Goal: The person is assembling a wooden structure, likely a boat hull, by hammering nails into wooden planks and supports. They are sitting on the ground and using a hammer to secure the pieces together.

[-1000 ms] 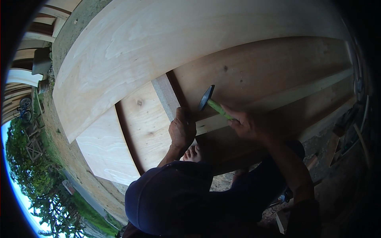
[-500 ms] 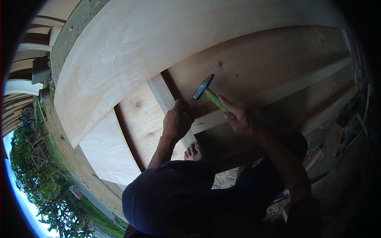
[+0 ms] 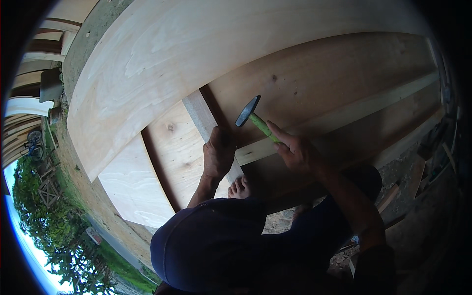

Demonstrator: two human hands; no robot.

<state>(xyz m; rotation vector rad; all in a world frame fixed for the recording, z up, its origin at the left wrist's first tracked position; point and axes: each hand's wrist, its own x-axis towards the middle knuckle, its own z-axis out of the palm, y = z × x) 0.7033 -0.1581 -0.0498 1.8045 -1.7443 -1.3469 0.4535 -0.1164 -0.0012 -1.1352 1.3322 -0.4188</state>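
Hammer (image 3: 260, 124) in right grip (image 3: 296, 151), left grip (image 3: 218, 155) at batten (image 3: 199, 112)

the left hand (image 3: 219, 153) is at the crosspiece (image 3: 200, 112), a foot (image 3: 239, 188) at its near end; to the right, the hammer (image 3: 261, 124) is in the right hand (image 3: 296, 151). the plywood sheet (image 3: 162, 64) lies on the far side (a bicycle (image 3: 34, 146) is well left).

One hammer (image 3: 255, 119) and one bicycle (image 3: 34, 145) are visible.
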